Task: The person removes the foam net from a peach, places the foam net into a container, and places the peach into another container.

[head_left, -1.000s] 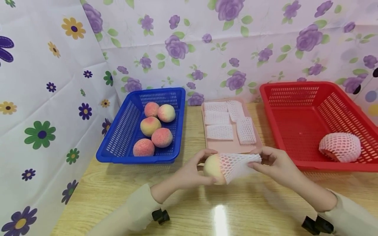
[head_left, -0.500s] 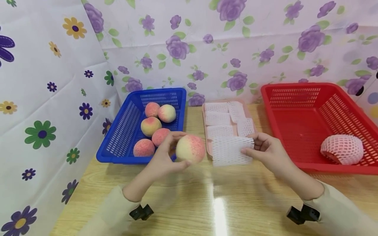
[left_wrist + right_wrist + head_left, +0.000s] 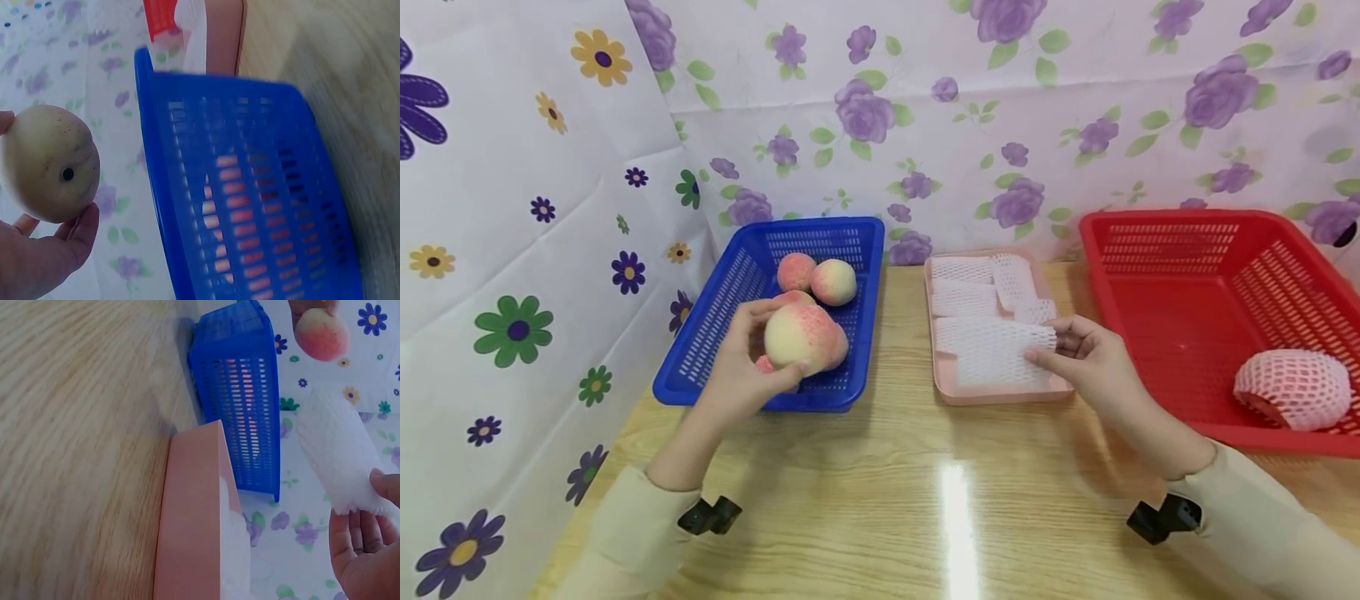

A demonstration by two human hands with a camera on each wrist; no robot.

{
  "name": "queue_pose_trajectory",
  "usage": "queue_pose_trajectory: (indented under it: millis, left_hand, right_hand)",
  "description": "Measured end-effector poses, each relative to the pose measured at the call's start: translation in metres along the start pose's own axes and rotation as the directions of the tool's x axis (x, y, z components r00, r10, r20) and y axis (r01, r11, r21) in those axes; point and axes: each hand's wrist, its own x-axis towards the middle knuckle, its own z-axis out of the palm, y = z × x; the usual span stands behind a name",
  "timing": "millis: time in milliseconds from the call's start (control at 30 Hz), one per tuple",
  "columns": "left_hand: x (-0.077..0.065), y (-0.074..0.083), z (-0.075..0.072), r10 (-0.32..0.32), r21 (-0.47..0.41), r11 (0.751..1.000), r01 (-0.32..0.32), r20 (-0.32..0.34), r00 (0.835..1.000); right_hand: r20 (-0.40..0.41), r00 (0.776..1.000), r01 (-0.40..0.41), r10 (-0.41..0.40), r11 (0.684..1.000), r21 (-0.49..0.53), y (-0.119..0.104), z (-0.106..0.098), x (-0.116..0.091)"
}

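Observation:
My left hand [image 3: 741, 367] grips a yellow and pink peach [image 3: 801, 335] above the front of the blue basket [image 3: 767, 402]. In the left wrist view the peach [image 3: 53, 165] shows a small dark hole, with fingertips around it. My right hand [image 3: 1093, 362] pinches one end of a white foam net sleeve [image 3: 1000, 354], held over the pink tray [image 3: 1000, 396]. The sleeve [image 3: 344, 450] hangs flat and unfilled in the right wrist view. Other peaches [image 3: 833, 282] lie in the blue basket, some hidden behind the held one.
More flat foam net sleeves [image 3: 962, 298] lie on the pink tray. A red basket [image 3: 1165, 317] at the right holds a peach in a foam net [image 3: 1292, 387]. Wood tabletop [image 3: 850, 500] lies in front, and a flowered cloth [image 3: 865, 167] stands behind.
The peach has come out of the foam net sleeve. My left hand has carried it left and over the blue basket, while my right hand has moved the sleeve back over the tray.

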Motion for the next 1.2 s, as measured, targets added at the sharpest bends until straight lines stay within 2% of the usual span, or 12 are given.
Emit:
queue_pose_trajectory:
  millis: [100, 200, 300, 467, 667, 833, 1000, 1200]
  left_hand:
    - [0.006, -0.006, -0.011, -0.030, 0.037, 0.999, 0.032, -0.038, 0.999]
    - [0.011, -0.015, -0.019, -0.062, 0.091, 0.993, 0.069, -0.076, 0.995]
    - [0.016, -0.025, -0.024, -0.065, 0.125, 0.989, 0.078, -0.104, 0.992]
    - [0.022, -0.037, -0.033, -0.068, 0.164, 0.982, 0.088, -0.122, 0.990]
    - [0.031, -0.048, -0.050, -0.103, 0.227, 0.966, 0.125, -0.109, 0.989]
    - [0.035, -0.061, -0.059, -0.135, 0.253, 0.955, 0.155, -0.095, 0.986]
    - [0.038, -0.070, -0.062, -0.163, 0.270, 0.947, 0.175, -0.067, 0.984]
    - [0.044, -0.075, -0.061, -0.204, 0.284, 0.936, 0.209, -0.046, 0.978]
  right_hand:
    - [-0.018, 1.000, -0.008, 0.008, 1.000, -0.015, 0.003, 0.001, 0.005]
    - [-0.028, 1.000, 0.000, 0.000, 1.000, 0.016, 0.006, 0.005, 0.011]
    - [-0.029, 1.000, 0.012, -0.011, 0.999, 0.035, 0.011, 0.011, 0.017]
    - [-0.041, 0.999, 0.009, -0.010, 1.000, -0.030, 0.018, 0.019, 0.024]
    - [-0.060, 0.998, -0.012, 0.008, 0.999, -0.053, 0.027, 0.026, 0.029]
    - [-0.069, 0.997, 0.036, -0.040, 0.998, -0.055, 0.036, 0.031, 0.031]
    - [-0.069, 0.995, 0.066, -0.072, 0.994, -0.082, 0.045, 0.033, 0.035]
    - [-0.032, 0.999, 0.008, -0.013, 0.989, -0.151, 0.052, 0.035, 0.036]
